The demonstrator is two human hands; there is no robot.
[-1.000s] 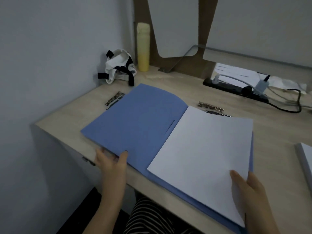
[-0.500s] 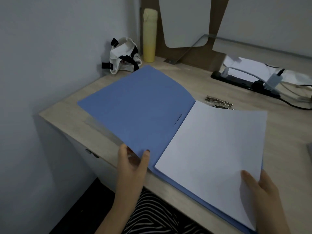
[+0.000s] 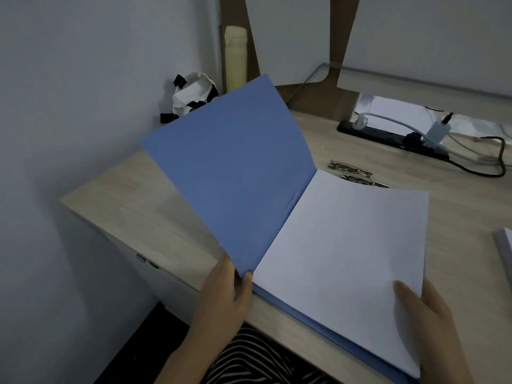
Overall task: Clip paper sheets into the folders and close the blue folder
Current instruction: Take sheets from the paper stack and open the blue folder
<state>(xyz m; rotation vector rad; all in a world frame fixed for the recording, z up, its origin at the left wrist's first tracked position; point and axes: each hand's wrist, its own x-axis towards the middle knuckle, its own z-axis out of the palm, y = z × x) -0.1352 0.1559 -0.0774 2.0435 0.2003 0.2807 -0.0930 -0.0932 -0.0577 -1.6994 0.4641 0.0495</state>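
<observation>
The blue folder (image 3: pixel 232 173) lies on the wooden desk (image 3: pixel 144 214) with its front cover raised steeply, about halfway over. My left hand (image 3: pixel 227 297) pinches the cover's lower corner, thumb on the inside. A stack of white paper sheets (image 3: pixel 346 261) rests on the folder's right half. My right hand (image 3: pixel 432 325) presses on the sheets' near right corner. Metal clips (image 3: pixel 352 170) lie on the desk just beyond the sheets.
A black power strip (image 3: pixel 393 139) with plugs and cables runs along the back right. A yellow bottle (image 3: pixel 235 56) and a white bag with black straps (image 3: pixel 194 95) stand in the back left corner. Another white stack (image 3: pixel 505 245) shows at the right edge.
My left hand has lifted the blue cover from flat on the desk to a steep angle, swinging it toward the sheets. My right hand stays on the paper's corner.
</observation>
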